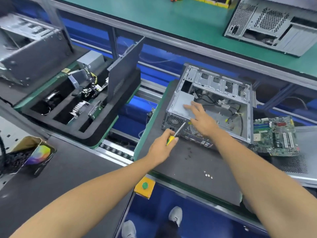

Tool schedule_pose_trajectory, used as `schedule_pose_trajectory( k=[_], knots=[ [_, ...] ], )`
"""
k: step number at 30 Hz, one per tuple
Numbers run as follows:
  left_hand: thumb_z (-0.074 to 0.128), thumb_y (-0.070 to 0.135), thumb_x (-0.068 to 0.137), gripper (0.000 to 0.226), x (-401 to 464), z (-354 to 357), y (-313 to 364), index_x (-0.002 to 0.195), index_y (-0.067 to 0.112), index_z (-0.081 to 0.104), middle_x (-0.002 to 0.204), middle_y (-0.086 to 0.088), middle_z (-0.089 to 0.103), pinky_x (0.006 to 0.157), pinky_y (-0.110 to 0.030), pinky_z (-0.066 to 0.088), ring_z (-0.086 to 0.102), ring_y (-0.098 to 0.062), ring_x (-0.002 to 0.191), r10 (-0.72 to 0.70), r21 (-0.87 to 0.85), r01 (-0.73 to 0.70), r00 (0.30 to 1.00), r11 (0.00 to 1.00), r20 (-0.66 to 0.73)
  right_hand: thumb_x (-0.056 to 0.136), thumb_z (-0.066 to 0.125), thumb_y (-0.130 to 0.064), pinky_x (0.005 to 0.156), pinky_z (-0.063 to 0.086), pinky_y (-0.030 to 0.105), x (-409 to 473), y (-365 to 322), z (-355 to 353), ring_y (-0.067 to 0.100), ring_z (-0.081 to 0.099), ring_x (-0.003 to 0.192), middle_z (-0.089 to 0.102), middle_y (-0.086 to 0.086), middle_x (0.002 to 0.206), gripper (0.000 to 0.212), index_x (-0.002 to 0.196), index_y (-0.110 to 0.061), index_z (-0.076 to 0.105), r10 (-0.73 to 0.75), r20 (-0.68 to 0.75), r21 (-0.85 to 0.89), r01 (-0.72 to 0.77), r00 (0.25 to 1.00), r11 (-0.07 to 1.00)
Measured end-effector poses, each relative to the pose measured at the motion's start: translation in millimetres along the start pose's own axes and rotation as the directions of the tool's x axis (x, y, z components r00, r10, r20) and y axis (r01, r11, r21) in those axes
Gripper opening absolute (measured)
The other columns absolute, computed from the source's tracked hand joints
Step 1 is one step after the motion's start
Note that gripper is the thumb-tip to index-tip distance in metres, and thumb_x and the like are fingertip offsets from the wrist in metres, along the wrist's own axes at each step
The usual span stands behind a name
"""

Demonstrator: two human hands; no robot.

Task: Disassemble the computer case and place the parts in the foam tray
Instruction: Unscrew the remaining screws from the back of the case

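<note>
Dark mat (197, 170) — left hand (163, 146) grips screwdriver (175, 134), right hand (200, 117) flat on case (214, 93).

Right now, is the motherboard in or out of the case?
Out. The motherboard lies flat on the bench right of the open computer case, whose floor shows only loose cables and the power supply.

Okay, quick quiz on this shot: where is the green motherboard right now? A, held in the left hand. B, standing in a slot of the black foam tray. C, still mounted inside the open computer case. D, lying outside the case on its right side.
D: the motherboard lies flat outside the computer case, to its right, while the left hand grips a screwdriver and the right hand rests on the power supply.
</note>
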State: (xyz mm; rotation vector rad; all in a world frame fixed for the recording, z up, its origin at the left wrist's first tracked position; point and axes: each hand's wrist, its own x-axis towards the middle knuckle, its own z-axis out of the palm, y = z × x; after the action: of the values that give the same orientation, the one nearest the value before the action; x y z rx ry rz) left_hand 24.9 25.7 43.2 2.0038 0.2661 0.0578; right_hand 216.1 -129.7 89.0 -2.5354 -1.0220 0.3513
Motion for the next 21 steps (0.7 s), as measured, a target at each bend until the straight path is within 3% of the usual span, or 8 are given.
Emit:
schedule_pose_trajectory(
  k=[4,9,14,21],
  knots=[
    [0.047,0.048,0.105,0.015,9,5,8,0.112,0.035,0.049,0.084,0.007,0.062,0.072,-0.052,0.056,0.060,-0.019,0.069,-0.002,0.001,0.002,1.000,1.000,-0.020,0.095,0.045,-0.015,0.082,0.044,0.037,-3,2,-4,0.006,0.043,0.121,0.003,-0.019,0.166,0.071,0.152,-0.051,0.024,-0.020,0.043,0.048,0.018,0.999,0.999],
    [0.047,0.047,0.104,0.012,9,6,0,0.112,0.039,0.048,0.081,0.010,0.061,0.070,-0.052,0.057,0.059,-0.010,0.064,0.005,0.009,-0.005,0.999,1.000,-0.041,0.093,0.045,-0.012,0.088,0.049,0.041,-3,-4,-3,0.009,0.045,0.122,0.005,-0.019,0.165,0.073,0.152,-0.050,0.025,0.005,0.033,0.050,-0.007,0.999,0.999],
    [0.044,0.049,0.104,0.017,10,2,-10,0.120,0.048,0.048,0.079,0.012,0.061,0.066,-0.050,0.058,0.059,-0.010,0.062,0.007,0.046,-0.005,0.999,0.999,-0.037,0.093,0.044,-0.011,0.076,0.046,0.036,-2,-6,-3,0.012,0.052,0.114,0.008,-0.016,0.164,0.073,0.152,-0.050,0.025,0.011,0.047,0.061,-0.014,0.999,0.998],
    [0.044,0.048,0.103,0.039,13,5,-6,0.140,0.062,0.039,0.079,0.021,0.060,0.067,-0.043,0.059,0.060,-0.006,0.064,0.041,0.062,-0.040,0.999,0.997,-0.012,0.091,0.046,-0.010,0.075,0.049,0.037,-2,-7,-3,0.013,0.060,0.103,0.011,-0.016,0.163,0.074,0.151,-0.049,0.028,0.041,0.047,0.090,-0.046,0.998,0.995]
  ],
)
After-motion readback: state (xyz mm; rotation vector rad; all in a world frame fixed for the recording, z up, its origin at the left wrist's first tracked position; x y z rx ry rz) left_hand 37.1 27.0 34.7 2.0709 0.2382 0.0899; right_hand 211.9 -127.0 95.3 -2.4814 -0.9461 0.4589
